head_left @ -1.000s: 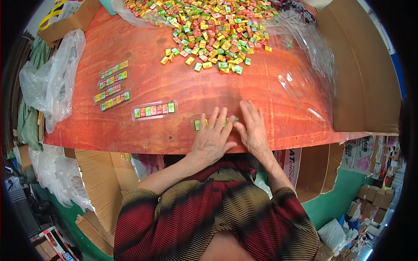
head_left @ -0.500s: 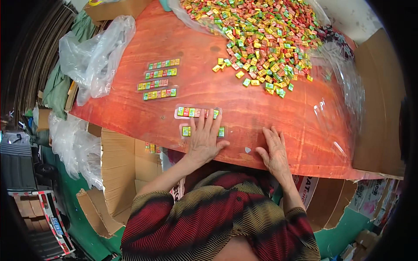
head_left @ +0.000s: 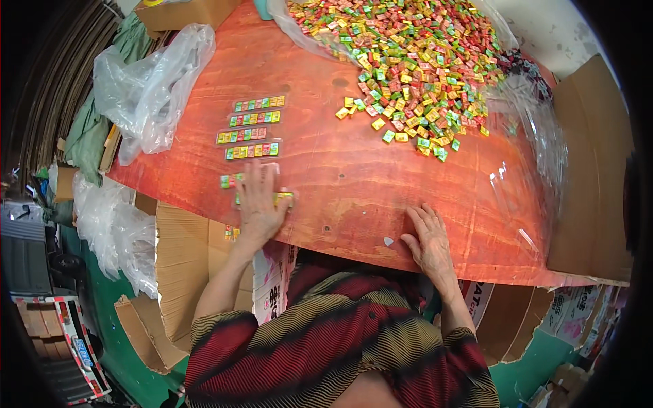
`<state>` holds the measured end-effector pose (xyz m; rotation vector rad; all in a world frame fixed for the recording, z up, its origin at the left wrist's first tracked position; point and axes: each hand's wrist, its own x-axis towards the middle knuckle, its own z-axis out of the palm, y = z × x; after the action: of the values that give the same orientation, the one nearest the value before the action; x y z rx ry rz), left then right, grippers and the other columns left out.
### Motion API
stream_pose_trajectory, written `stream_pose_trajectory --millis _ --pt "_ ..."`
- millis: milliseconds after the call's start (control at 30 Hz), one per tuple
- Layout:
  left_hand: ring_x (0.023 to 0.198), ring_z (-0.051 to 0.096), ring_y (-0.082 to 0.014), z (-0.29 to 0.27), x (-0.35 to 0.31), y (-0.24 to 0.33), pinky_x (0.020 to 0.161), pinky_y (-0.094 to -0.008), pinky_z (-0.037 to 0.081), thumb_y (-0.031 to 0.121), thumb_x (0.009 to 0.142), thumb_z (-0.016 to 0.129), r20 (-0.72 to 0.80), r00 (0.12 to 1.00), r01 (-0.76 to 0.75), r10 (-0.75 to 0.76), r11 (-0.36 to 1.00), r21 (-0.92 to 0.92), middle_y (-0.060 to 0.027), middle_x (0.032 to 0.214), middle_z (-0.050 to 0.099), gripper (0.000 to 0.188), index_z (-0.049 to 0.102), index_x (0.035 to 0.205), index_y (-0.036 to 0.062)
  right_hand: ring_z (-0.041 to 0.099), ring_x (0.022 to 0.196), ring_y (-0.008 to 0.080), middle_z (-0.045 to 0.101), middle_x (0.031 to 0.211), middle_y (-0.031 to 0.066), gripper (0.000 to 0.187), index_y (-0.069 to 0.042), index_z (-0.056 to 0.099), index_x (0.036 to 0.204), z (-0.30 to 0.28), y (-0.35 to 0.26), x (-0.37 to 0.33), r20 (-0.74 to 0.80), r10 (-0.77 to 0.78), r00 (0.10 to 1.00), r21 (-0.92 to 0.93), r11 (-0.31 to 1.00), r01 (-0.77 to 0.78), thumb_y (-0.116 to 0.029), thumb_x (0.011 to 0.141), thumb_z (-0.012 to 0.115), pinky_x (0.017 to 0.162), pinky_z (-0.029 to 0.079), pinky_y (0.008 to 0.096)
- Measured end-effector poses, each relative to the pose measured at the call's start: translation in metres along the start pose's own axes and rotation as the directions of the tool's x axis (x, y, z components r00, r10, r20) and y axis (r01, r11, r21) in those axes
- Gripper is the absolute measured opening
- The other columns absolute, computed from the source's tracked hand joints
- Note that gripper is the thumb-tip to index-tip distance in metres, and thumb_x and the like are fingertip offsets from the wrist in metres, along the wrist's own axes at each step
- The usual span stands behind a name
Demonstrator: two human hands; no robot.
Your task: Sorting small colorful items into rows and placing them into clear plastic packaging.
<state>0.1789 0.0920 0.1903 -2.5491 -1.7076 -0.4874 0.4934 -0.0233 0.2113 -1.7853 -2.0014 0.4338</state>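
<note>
My left hand [head_left: 259, 205] lies flat with its fingers stretched, slightly blurred, over two clear strips filled with small coloured blocks. The ends of the upper strip [head_left: 229, 181] and the lower strip [head_left: 284, 198] show beside the hand; their middles are hidden under it. Just beyond, several similar strips [head_left: 252, 151] form a stack of rows on the red table [head_left: 326, 136]. Holding nothing, my right hand [head_left: 428, 239] rests near the table's front edge, fingers loosely extended and thumb apart. A small pale chip [head_left: 388, 241] lies left of it.
A large heap of small red, yellow and green blocks [head_left: 422, 75] covers the far right. Clear plastic bags [head_left: 146, 88] lie at the left edge. Clear plastic [head_left: 537, 136] and a cardboard box [head_left: 590, 170] stand at right. An open carton [head_left: 182, 265] sits below the table's left front edge.
My left hand has moved left, and the two strips beneath it have slid left with it, to just below the other rows. My right hand has stayed in nearly the same place.
</note>
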Motion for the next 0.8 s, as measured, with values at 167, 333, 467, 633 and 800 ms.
stream_pose_trajectory --millis 167,333,467,633,800 --pt "0.130 0.017 -0.0364 0.004 0.026 -0.036 0.102 -0.0544 0.014 0.037 0.081 0.051 0.042 0.998 0.042 -0.046 0.996 0.075 -0.0168 0.140 0.023 0.066 0.026 0.136 0.0101 0.040 0.118 0.0340 0.049 0.118 0.0142 0.048 -0.002 0.048 0.117 -0.001 0.002 0.000 -0.018 -0.016 1.000 -0.016 1.000 0.016 -0.015 0.075 0.063 0.100 0.030 0.0444" --pt "0.129 0.020 -0.0365 0.009 0.048 -0.073 0.101 -0.0532 0.018 0.037 0.084 0.047 0.176 0.977 0.076 -0.120 0.968 0.238 -0.0129 0.140 0.026 0.061 0.026 0.136 0.0142 0.041 0.115 0.0338 0.049 0.117 0.0149 0.045 -0.004 0.049 0.117 0.002 -0.003 0.007 -0.018 -0.045 0.999 0.001 0.999 0.045 -0.017 0.076 0.062 0.099 0.031 0.0444" --pt "0.129 0.020 -0.0362 0.025 0.069 -0.103 0.102 -0.0533 0.017 0.043 0.088 0.039 0.184 0.976 0.069 -0.120 0.962 0.263 -0.0122 0.141 0.025 0.058 0.025 0.137 0.0158 0.045 0.110 0.0337 0.048 0.117 0.0152 0.041 -0.006 0.050 0.116 -0.003 0.013 -0.001 -0.139 0.049 0.989 0.168 0.985 -0.025 -0.015 0.077 0.061 0.093 0.036 0.0448" --pt "0.130 0.018 -0.0363 0.021 0.081 -0.123 0.101 -0.0546 0.016 0.048 0.090 0.032 0.163 0.981 0.038 -0.101 0.936 0.350 -0.0121 0.141 0.024 0.057 0.025 0.137 0.0162 0.047 0.103 0.0329 0.049 0.113 0.0140 0.036 -0.006 0.051 0.112 -0.042 0.082 0.005 -0.627 0.136 0.767 -0.324 0.850 -0.415 -0.012 0.077 0.058 0.086 0.037 0.0438" --pt "0.128 0.021 -0.0372 0.016 0.071 -0.092 0.102 -0.0516 0.018 0.040 0.090 0.037 -0.176 0.982 -0.017 0.062 0.969 0.248 -0.0157 0.136 0.031 0.055 0.030 0.134 0.0083 0.045 0.105 0.0314 0.049 0.113 0.0130 0.035 -0.006 0.051 0.110 -0.027 0.108 -0.009 -0.523 0.357 0.774 -0.315 0.763 -0.565 -0.015 0.077 0.057 0.087 0.036 0.0437"
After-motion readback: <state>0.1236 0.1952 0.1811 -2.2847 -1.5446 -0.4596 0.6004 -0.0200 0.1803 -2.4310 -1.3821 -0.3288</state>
